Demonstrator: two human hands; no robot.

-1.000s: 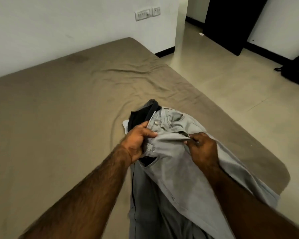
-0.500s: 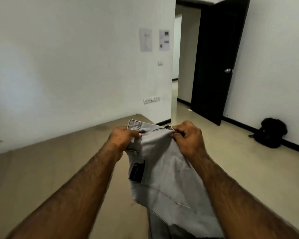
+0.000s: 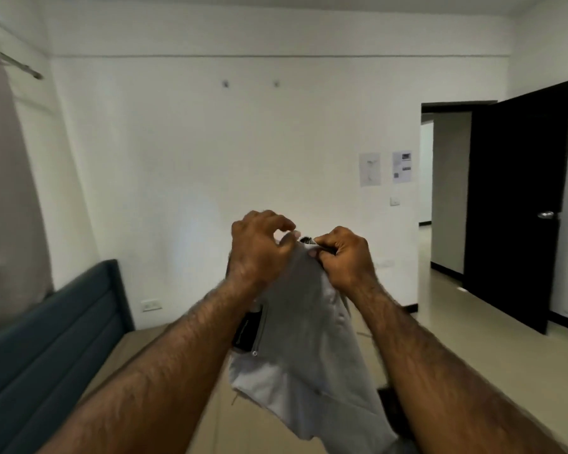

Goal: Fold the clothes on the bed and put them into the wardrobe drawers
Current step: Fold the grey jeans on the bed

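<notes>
**Grey trousers held up in both our hands**

We hold the grey trousers (image 3: 304, 326) up in front of us at chest height, above the bed (image 3: 164, 352), with their waist end uppermost. Our left hand (image 3: 259, 249) has its fingers curled over the top edge of the cloth, and our right hand (image 3: 345, 257) pinches the same edge just beside it, fingers tightly bent. The fabric hangs down between our forearms. A dark blue headboard (image 3: 53, 326) stands at the left, a white wall (image 3: 210, 158) faces us, and a black door (image 3: 518, 198) stands open at the right
</notes>
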